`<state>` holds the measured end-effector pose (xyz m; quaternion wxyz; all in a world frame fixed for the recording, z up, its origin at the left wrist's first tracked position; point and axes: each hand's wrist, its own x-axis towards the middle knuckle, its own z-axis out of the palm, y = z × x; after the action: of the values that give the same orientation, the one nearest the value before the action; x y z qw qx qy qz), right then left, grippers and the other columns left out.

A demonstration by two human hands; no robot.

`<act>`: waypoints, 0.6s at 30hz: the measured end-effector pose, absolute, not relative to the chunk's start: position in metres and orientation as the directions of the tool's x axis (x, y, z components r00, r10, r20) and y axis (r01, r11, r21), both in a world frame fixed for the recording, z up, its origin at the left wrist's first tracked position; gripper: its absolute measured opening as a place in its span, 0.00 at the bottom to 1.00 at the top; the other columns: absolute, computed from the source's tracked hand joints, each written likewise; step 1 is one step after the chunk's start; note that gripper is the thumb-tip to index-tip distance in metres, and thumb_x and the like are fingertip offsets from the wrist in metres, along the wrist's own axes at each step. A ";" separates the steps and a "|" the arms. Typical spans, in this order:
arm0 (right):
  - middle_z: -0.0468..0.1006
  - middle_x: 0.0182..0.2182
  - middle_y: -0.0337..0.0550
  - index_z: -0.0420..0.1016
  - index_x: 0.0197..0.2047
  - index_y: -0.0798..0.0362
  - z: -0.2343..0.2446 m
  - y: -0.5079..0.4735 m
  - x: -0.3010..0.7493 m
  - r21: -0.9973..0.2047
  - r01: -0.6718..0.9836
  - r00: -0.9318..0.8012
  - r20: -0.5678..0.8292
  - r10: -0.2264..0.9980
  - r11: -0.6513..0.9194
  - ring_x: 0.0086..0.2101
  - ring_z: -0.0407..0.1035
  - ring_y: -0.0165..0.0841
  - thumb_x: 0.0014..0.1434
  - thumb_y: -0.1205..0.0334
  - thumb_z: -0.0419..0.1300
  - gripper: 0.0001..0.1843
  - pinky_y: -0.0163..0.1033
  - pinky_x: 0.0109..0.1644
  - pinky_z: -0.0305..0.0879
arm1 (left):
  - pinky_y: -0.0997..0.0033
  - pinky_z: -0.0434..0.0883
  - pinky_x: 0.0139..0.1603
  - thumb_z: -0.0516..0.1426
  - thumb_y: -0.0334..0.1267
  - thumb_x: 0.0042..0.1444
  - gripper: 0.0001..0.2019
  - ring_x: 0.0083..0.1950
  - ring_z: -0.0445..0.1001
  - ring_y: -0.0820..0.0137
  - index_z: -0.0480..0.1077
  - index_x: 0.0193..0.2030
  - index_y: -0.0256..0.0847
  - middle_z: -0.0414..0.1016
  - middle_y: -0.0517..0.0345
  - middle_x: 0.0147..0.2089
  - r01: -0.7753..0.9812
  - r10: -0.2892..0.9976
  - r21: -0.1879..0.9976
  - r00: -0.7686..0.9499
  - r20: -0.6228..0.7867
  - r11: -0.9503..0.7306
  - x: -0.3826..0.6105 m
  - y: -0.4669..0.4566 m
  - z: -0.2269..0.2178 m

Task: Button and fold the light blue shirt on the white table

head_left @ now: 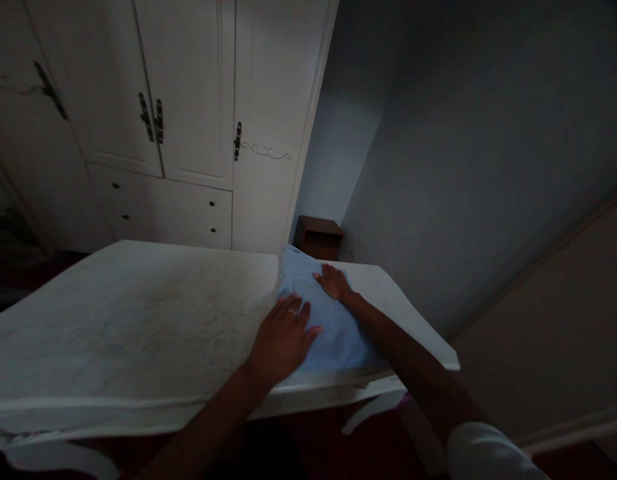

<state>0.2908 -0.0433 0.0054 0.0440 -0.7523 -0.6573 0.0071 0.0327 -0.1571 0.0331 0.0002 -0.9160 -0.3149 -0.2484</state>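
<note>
A light blue cloth lies flat on the right part of a white mattress. My left hand rests on the cloth's near left edge, fingers stretched flat, with a ring on one finger. My right hand presses flat on the cloth's far side, fingers spread. Both palms lie on the fabric and neither hand grips anything.
A white wardrobe with dark handles and drawers stands behind the mattress. A small brown bedside table sits in the corner by the grey wall. A pale headboard panel runs along the right.
</note>
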 end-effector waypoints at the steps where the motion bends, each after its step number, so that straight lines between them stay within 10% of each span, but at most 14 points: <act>1: 0.49 0.69 0.59 0.46 0.70 0.64 0.006 -0.043 0.290 -0.072 0.989 0.134 0.043 0.990 -0.130 0.68 0.42 0.43 0.69 0.43 0.35 0.38 0.49 0.69 0.39 | 0.46 0.58 0.69 0.44 0.49 0.67 0.27 0.69 0.58 0.53 0.63 0.63 0.32 0.64 0.37 0.65 0.578 0.577 0.154 0.680 0.452 -0.802 0.023 -0.149 0.029; 12: 0.47 0.70 0.57 0.51 0.69 0.61 0.030 -0.033 0.241 -0.049 0.998 0.041 0.134 0.990 -0.034 0.68 0.42 0.41 0.70 0.56 0.39 0.29 0.47 0.69 0.41 | 0.45 0.50 0.71 0.45 0.41 0.68 0.25 0.74 0.42 0.58 0.52 0.70 0.47 0.46 0.50 0.74 0.390 0.410 0.137 0.804 0.431 -0.910 -0.002 -0.145 -0.001; 18: 0.44 0.70 0.58 0.45 0.71 0.60 0.023 -0.004 0.193 -0.123 0.991 -0.038 0.108 0.993 0.051 0.69 0.38 0.44 0.67 0.39 0.41 0.40 0.49 0.69 0.42 | 0.44 0.45 0.72 0.51 0.41 0.62 0.26 0.75 0.41 0.56 0.57 0.68 0.49 0.48 0.52 0.74 0.302 0.342 0.164 0.869 0.356 -0.939 -0.002 -0.150 0.008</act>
<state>0.1932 -0.0037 0.0230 0.0817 -0.6886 -0.7205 0.0071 -0.0024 -0.1504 0.0076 -0.0516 -0.9654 -0.1669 -0.1935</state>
